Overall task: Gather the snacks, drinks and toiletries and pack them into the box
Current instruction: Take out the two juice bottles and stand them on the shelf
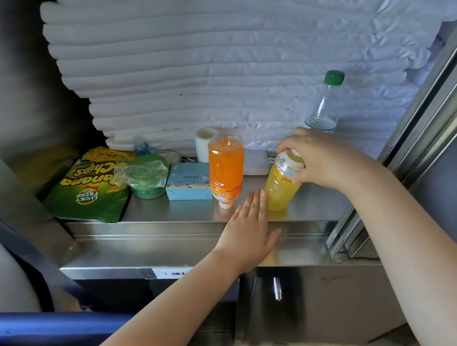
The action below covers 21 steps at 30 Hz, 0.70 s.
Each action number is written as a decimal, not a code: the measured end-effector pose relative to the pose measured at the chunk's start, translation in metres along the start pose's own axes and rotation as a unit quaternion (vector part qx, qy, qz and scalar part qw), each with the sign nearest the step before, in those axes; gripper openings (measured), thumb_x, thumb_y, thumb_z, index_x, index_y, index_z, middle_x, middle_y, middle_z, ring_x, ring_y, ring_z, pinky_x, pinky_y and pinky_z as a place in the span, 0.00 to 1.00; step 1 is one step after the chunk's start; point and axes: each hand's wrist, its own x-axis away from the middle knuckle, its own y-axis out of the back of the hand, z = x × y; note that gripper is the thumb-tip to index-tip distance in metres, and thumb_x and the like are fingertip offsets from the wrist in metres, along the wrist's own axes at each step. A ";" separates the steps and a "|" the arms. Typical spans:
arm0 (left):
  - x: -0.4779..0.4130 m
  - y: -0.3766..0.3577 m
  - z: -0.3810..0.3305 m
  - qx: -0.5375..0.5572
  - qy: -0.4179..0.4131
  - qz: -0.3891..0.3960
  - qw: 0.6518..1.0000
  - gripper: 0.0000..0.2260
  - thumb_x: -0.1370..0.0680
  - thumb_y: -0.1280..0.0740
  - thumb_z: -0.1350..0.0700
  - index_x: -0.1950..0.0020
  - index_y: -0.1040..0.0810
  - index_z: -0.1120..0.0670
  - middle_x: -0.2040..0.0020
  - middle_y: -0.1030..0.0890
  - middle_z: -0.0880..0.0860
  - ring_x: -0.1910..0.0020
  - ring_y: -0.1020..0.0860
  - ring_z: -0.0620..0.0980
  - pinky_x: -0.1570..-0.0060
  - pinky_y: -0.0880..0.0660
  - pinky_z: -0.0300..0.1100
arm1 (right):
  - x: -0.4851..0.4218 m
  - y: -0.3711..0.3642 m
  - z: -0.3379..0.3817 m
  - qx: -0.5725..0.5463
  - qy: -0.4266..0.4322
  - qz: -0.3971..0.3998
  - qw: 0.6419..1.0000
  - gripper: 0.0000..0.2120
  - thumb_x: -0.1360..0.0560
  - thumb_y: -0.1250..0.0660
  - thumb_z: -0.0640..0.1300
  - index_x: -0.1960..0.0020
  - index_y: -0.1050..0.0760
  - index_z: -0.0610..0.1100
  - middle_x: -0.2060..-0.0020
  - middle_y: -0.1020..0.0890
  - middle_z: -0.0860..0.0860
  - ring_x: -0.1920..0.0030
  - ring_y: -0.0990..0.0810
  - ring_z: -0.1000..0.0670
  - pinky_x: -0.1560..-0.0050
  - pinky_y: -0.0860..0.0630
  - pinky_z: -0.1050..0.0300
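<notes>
Fingers (296,179) of the right hand (321,158) curl round the upper part of the yellow drink bottle (280,187), which leans on the steel shelf (169,210). The left hand (250,226) lies flat with its fingers straight and together, holding nothing. Its fingertips reach the bottle's lower side; whether they touch it I cannot tell. Just left of those fingertips an orange drink bottle (226,167) stands upside down on its cap. Farther left sit a blue carton (188,185), a wrapped green bowl (147,178) and a banana chips bag (89,191). Beyond the right knuckles stands a clear bottle with a green cap (324,105), against stacked white cloths (210,49).
</notes>
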 end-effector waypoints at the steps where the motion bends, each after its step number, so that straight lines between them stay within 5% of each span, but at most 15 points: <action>1: 0.001 -0.003 -0.001 -0.015 -0.012 0.009 1.000 0.32 0.19 0.55 0.42 0.26 0.65 0.61 0.23 0.58 0.59 0.24 0.59 0.54 0.28 0.61 0.46 | 0.000 0.000 0.001 -0.015 0.001 -0.007 1.000 0.28 0.38 0.23 0.41 0.40 0.28 0.52 0.46 0.27 0.52 0.44 0.29 0.49 0.48 0.28 0.49; 8: 0.004 -0.011 0.002 -0.050 -0.040 -0.009 0.998 0.30 0.19 0.59 0.42 0.25 0.64 0.59 0.23 0.59 0.57 0.25 0.61 0.53 0.30 0.67 0.46 | 0.001 0.002 -0.006 -0.071 -0.018 -0.008 0.997 0.30 0.30 0.29 0.38 0.32 0.34 0.52 0.35 0.31 0.52 0.39 0.29 0.49 0.44 0.29 0.53; 13: 0.006 -0.013 0.002 -0.062 -0.040 -0.018 0.997 0.31 0.19 0.60 0.41 0.25 0.65 0.59 0.23 0.58 0.57 0.24 0.60 0.54 0.32 0.69 0.46 | 0.003 0.013 -0.012 -0.102 -0.021 -0.066 0.992 0.21 0.24 0.41 0.32 0.36 0.26 0.50 0.38 0.25 0.50 0.42 0.25 0.48 0.45 0.27 0.53; 21: 0.007 -0.012 0.002 -0.059 -0.040 -0.026 0.997 0.30 0.19 0.60 0.41 0.26 0.67 0.58 0.23 0.58 0.56 0.24 0.60 0.53 0.32 0.70 0.45 | -0.002 0.020 -0.008 -0.103 -0.058 -0.077 0.990 0.15 0.25 0.34 0.38 0.40 0.22 0.51 0.44 0.20 0.49 0.52 0.24 0.52 0.53 0.34 0.63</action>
